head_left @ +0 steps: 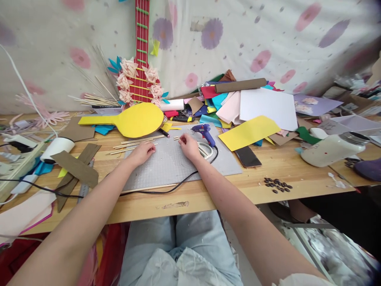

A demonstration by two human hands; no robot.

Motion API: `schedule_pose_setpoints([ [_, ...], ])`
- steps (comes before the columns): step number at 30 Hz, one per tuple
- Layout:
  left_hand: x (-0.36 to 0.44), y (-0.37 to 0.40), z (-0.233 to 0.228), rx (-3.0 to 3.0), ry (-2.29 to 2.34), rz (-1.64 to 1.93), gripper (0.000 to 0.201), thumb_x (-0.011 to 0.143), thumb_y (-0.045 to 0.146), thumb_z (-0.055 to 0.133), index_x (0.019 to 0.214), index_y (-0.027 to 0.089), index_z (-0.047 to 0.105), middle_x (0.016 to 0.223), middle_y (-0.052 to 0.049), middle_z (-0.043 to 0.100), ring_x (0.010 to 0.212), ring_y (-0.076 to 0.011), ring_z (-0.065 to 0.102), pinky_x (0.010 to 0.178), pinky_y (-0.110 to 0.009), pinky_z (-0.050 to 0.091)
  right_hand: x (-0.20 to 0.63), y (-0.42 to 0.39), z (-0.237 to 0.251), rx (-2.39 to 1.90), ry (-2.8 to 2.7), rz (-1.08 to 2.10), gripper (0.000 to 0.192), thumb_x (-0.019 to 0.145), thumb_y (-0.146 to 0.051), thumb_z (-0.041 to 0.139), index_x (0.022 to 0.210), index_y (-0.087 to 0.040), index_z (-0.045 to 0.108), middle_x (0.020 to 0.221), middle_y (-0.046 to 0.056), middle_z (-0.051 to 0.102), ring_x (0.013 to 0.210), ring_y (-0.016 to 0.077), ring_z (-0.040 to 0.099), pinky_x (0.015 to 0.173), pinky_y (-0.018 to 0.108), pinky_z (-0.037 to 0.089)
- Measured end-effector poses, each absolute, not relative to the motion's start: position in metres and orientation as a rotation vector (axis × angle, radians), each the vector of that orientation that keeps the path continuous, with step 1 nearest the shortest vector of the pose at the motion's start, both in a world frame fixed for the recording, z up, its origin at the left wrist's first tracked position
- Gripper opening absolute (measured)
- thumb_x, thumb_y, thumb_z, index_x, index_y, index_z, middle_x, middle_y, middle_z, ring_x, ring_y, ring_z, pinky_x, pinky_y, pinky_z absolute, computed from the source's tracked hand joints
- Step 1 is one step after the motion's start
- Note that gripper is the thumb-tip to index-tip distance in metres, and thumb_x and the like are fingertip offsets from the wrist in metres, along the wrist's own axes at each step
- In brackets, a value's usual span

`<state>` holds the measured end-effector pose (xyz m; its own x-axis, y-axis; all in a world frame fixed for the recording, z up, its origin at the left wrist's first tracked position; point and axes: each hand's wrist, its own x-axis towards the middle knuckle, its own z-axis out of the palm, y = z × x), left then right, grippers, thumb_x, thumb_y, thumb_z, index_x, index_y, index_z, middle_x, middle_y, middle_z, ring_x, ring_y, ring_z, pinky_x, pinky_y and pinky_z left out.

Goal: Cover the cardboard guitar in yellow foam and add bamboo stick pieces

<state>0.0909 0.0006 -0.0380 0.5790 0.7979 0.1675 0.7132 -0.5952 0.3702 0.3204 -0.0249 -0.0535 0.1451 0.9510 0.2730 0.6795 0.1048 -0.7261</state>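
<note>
Both hands rest on the grey cutting mat point(175, 163), which lies at the middle of the wooden bench point(262, 174) toward its near edge. Left hand point(144, 152) lies palm down on the mat's far left part, fingers curled together, fingertips touching the loose wooden sticks point(137, 143) that lie fanned across the mat's far left corner and onto the bench. Right hand point(188, 145) sits near the mat's far edge, fingers bunched, thumb and forefinger pinching what looks like a short stick piece point(177, 138); too small to be sure. Just right of that hand: blue glue gun point(204, 133) lying on the mat, its black cord point(178, 182) looping back across the mat to the bench's near edge, and white-handled scissors point(204, 150) beside the wrist. Behind the sticks, a yellow paddle-shaped cutout point(131, 119). Far edge: a red cardboard guitar point(140, 67) leaning on the flowered cloth. Right half: heap of coloured paper sheets point(262, 107), dark phone point(247, 157), white jar point(331, 149) on its side, small dark beads point(276, 185) near the front edge.
</note>
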Motion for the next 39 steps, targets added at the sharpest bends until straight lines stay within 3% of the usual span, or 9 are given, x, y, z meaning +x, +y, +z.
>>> schedule_pose_setpoints([
  [8, 0.097, 0.002, -0.03, 2.597, 1.195, 0.253, 0.014, 0.077, 0.011, 0.045, 0.066, 0.019, 0.048, 0.076, -0.006, 0.054, 0.08, -0.0205, 0.05, 0.078, -0.032, 0.038, 0.32, -0.022, -0.056, -1.71, -1.668, 0.346, 0.015, 0.08, -0.018, 0.048, 0.09, -0.02, 0.058, 0.088, 0.006, 0.065, 0.083, 0.0206, 0.058, 0.076, 0.033, 0.042],
  [14, 0.075, -0.001, -0.029, 2.404, 1.39, 0.402, 0.01, 0.08, 0.022, 0.044, 0.073, 0.019, 0.049, 0.077, -0.004, 0.057, 0.075, -0.0184, 0.051, 0.07, -0.029, 0.038, 0.319, -0.023, -0.054, -1.728, -1.671, 0.347, 0.017, 0.08, -0.019, 0.047, 0.093, -0.019, 0.059, 0.09, 0.007, 0.065, 0.085, 0.0207, 0.059, 0.076, 0.033, 0.042],
  [20, 0.083, -0.009, -0.028, 2.4, 1.507, 0.397, 0.019, 0.08, 0.032, 0.046, 0.087, 0.018, 0.056, 0.078, -0.003, 0.06, 0.073, -0.0174, 0.053, 0.067, -0.028, 0.039, 0.319, -0.025, -0.053, -1.738, -1.69, 0.336, 0.018, 0.08, -0.019, 0.047, 0.094, -0.018, 0.059, 0.092, 0.006, 0.066, 0.086, 0.0192, 0.059, 0.078, 0.031, 0.042],
  [25, 0.097, -0.009, -0.033, 2.429, 1.466, 0.37, 0.014, 0.077, 0.029, 0.05, 0.081, 0.017, 0.057, 0.075, -0.003, 0.061, 0.068, -0.0154, 0.053, 0.063, -0.026, 0.039, 0.319, -0.027, -0.051, -1.735, -1.696, 0.348, 0.017, 0.081, -0.018, 0.047, 0.093, -0.018, 0.059, 0.092, 0.005, 0.066, 0.086, 0.0186, 0.059, 0.078, 0.031, 0.041],
  [33, 0.09, -0.005, -0.03, 2.665, 1.39, 0.199, 0.018, 0.082, 0.02, 0.04, 0.078, 0.017, 0.057, 0.081, -0.007, 0.062, 0.079, -0.0194, 0.056, 0.074, -0.03, 0.042, 0.321, -0.028, -0.051, -1.709, -1.699, 0.365, 0.017, 0.081, -0.018, 0.047, 0.093, -0.018, 0.059, 0.09, 0.005, 0.065, 0.083, 0.0182, 0.058, 0.075, 0.03, 0.041],
  [39, 0.075, -0.015, -0.032, 2.633, 1.668, 0.235, 0.012, 0.082, 0.021, 0.045, 0.081, 0.017, 0.057, 0.088, -0.009, 0.062, 0.088, -0.0224, 0.055, 0.081, -0.034, 0.042, 0.319, -0.024, -0.054, -1.722, -1.688, 0.333, 0.017, 0.08, -0.018, 0.047, 0.092, -0.019, 0.059, 0.091, 0.006, 0.065, 0.086, 0.0191, 0.058, 0.078, 0.031, 0.041],
])
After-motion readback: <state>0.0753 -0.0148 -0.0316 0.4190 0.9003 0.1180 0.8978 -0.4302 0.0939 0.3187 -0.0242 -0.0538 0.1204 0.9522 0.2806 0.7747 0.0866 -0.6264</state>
